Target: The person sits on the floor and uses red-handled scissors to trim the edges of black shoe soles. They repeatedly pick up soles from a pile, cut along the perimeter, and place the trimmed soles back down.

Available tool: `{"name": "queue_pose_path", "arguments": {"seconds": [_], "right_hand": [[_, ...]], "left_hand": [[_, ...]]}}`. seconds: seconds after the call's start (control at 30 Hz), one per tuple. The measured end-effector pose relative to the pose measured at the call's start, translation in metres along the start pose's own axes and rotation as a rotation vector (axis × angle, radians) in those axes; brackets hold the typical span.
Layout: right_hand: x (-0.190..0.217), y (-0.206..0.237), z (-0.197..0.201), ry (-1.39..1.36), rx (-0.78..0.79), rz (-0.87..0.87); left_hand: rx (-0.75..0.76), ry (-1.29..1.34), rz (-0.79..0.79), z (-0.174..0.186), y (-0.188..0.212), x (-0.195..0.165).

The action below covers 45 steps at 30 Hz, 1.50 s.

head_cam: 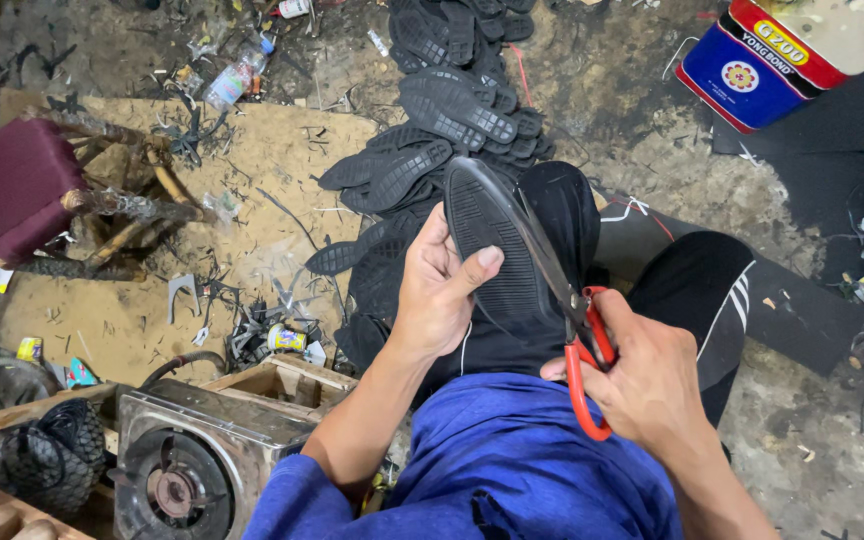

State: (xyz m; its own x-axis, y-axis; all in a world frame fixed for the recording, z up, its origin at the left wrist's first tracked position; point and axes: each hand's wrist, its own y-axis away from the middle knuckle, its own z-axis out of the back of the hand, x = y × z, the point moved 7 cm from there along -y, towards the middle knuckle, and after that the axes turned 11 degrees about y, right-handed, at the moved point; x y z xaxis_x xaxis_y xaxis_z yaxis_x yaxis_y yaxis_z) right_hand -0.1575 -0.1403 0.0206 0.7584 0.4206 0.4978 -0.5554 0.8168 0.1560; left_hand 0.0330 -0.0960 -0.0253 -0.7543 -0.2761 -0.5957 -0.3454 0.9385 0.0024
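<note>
My left hand (437, 290) grips a black rubber shoe sole (492, 245), tread side up, with the thumb pressed across its surface. My right hand (652, 385) holds red-handled scissors (577, 335) whose long blades run along the sole's right edge. Both hands work above my lap, over black trousers with white stripes (712, 300) and a blue shirt (522, 460).
A pile of black soles (452, 110) lies on the dirty floor ahead. A maroon stool (17, 185) stands at left, a metal gas burner (187, 470) at lower left, a blue and red tin (782, 50) at top right. Rubber scraps and bottles litter the ground.
</note>
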Motion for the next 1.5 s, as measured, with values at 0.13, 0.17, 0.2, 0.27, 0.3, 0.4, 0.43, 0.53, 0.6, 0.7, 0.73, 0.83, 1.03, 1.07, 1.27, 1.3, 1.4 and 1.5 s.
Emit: {"name": "queue_pose_path", "arguments": {"seconds": [0.13, 0.17, 0.2, 0.27, 0.3, 0.4, 0.43, 0.53, 0.6, 0.7, 0.73, 0.83, 1.03, 1.07, 1.27, 1.3, 1.4, 1.5], "right_hand": [[-0.001, 0.003, 0.003, -0.104, -0.002, 0.053], [-0.002, 0.003, 0.005, -0.084, -0.004, 0.068], [-0.002, 0.003, 0.007, -0.064, -0.005, 0.086], [-0.012, 0.003, 0.003, -0.178, 0.058, -0.019], [-0.016, 0.004, 0.001, -0.235, 0.09, -0.071], [-0.017, 0.004, -0.005, -0.251, 0.155, -0.095], [-0.017, 0.003, -0.006, -0.203, 0.16, -0.081], [-0.013, -0.001, -0.01, -0.098, 0.144, -0.025], [-0.008, -0.003, -0.009, -0.078, 0.093, 0.03], [-0.005, -0.004, -0.006, -0.038, 0.028, 0.063], [-0.005, -0.005, -0.006, -0.02, 0.018, 0.047], [-0.003, -0.007, -0.003, 0.012, -0.023, 0.026], [-0.008, -0.007, 0.002, -0.036, 0.05, -0.065], [-0.008, -0.007, 0.004, -0.022, 0.048, -0.058], [-0.02, -0.004, 0.005, -0.052, 0.104, -0.103], [-0.023, -0.002, 0.003, -0.068, 0.137, -0.124], [-0.028, -0.004, 0.004, -0.082, 0.127, -0.12], [-0.02, -0.007, 0.008, -0.024, 0.01, -0.017]], "left_hand": [[0.014, -0.002, 0.017, 0.003, -0.001, -0.003], [0.005, -0.022, 0.021, 0.006, -0.001, -0.005], [-0.006, -0.043, 0.022, 0.008, -0.002, -0.007], [-0.021, -0.069, 0.002, 0.01, -0.003, -0.011], [-0.029, -0.083, -0.009, 0.011, -0.004, -0.013], [-0.031, -0.09, -0.052, 0.01, -0.006, -0.018], [-0.036, -0.096, -0.062, 0.01, -0.006, -0.019], [-0.04, -0.11, -0.078, 0.01, -0.007, -0.019], [-0.028, -0.111, -0.065, 0.008, -0.005, -0.017], [0.007, -0.209, -0.031, 0.003, 0.0, -0.011], [0.024, -0.221, -0.004, 0.001, 0.002, -0.008], [0.063, -0.252, 0.047, -0.002, 0.007, -0.001], [0.065, -0.308, 0.092, 0.006, 0.004, -0.006], [0.076, -0.327, 0.1, 0.007, 0.002, -0.008], [0.176, -0.498, 0.114, 0.008, -0.007, -0.03], [0.19, -0.508, 0.125, 0.007, -0.007, -0.032], [0.186, -0.513, 0.137, 0.006, -0.008, -0.037], [0.201, -0.498, 0.131, 0.003, -0.007, -0.037]]}}
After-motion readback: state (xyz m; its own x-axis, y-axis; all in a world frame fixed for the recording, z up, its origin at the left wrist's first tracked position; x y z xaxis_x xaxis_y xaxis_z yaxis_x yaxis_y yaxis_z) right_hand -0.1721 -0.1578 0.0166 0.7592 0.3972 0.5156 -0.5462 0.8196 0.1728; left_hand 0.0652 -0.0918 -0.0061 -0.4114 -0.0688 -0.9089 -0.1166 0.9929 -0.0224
